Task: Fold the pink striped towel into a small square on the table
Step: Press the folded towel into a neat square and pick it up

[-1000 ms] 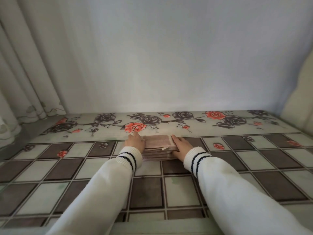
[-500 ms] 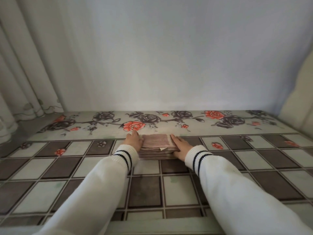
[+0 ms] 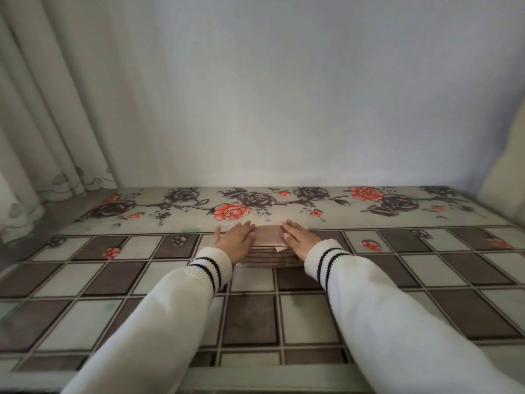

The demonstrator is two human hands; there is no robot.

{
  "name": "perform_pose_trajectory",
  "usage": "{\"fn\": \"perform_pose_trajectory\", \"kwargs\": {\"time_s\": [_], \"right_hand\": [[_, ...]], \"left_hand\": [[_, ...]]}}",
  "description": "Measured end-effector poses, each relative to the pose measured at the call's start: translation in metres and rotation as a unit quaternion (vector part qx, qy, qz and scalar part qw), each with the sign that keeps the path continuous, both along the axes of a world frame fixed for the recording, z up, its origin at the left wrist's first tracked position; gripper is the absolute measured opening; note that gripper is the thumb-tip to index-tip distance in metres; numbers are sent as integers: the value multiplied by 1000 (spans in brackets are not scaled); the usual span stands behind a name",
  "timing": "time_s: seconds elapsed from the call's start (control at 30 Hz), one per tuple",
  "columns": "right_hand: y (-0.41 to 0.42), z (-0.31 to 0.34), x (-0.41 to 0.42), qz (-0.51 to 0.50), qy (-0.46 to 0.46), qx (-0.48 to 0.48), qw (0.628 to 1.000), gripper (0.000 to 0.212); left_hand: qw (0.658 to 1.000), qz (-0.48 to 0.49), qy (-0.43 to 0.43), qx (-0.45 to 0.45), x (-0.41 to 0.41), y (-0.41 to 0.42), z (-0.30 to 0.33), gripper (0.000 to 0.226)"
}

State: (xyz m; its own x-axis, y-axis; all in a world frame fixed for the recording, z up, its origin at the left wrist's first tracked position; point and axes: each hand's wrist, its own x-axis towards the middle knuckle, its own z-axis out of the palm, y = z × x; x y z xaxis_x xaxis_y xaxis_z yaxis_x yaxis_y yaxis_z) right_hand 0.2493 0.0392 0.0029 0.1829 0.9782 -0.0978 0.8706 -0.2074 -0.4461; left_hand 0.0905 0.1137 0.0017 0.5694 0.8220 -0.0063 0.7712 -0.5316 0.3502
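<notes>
The pink striped towel point(image 3: 269, 237) lies folded into a small thick stack on the table point(image 3: 113, 294), near the row of printed roses. My left hand point(image 3: 235, 240) rests flat, palm down, on the stack's left part. My right hand point(image 3: 299, 239) lies flat on its right part. Both hands press on the towel with fingers stretched forward; neither grips it. A strip of the top layer shows between the hands, and the striped layered edge shows below them. A small white tag sticks out at the front near my right hand.
The table has a tiled brown-and-white cover with a rose border along the wall point(image 3: 284, 109). A pale curtain point(image 3: 42, 109) hangs at the left. A cream cushion-like shape point(image 3: 508, 172) stands at the far right. The table's near edge point(image 3: 255, 376) runs below my forearms.
Both hands have moved from the towel's sides onto its top and now lie flat on it, closer together. The towel stack has stayed in place.
</notes>
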Motion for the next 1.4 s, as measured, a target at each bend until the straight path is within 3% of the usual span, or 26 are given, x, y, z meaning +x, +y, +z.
{"fn": "perform_pose_trajectory", "kwargs": {"time_s": [0.17,0.43,0.5,0.6,0.73,0.8,0.87,0.97,1.13,1.4], "right_hand": [[-4,-13,1,13,-78,-44,996,56],[-4,-14,3,18,-82,-44,995,56],[-3,-10,5,14,-36,-36,999,56],[-4,0,10,-42,111,20,993,57],[2,11,24,-181,211,83,957,48],[4,16,28,-226,289,64,928,36],[0,18,30,-240,363,33,900,10],[-5,16,32,-247,402,-9,882,17],[-2,7,34,-244,437,-40,865,13],[-1,6,32,-239,443,-45,863,19]], "left_hand": [[997,-22,65,-29,-5,5,-7,52],[997,-22,67,-31,-5,6,-13,54],[998,-24,40,-52,-5,7,-9,55],[997,-5,-50,-62,-7,5,0,57],[978,107,-136,-118,-13,10,10,49],[961,149,-168,-161,-14,14,16,41],[948,165,-181,-202,-15,15,20,51],[920,191,-211,-271,-13,15,19,67],[868,207,-271,-360,-9,13,16,55],[825,221,-311,-418,-11,22,11,34]]}}
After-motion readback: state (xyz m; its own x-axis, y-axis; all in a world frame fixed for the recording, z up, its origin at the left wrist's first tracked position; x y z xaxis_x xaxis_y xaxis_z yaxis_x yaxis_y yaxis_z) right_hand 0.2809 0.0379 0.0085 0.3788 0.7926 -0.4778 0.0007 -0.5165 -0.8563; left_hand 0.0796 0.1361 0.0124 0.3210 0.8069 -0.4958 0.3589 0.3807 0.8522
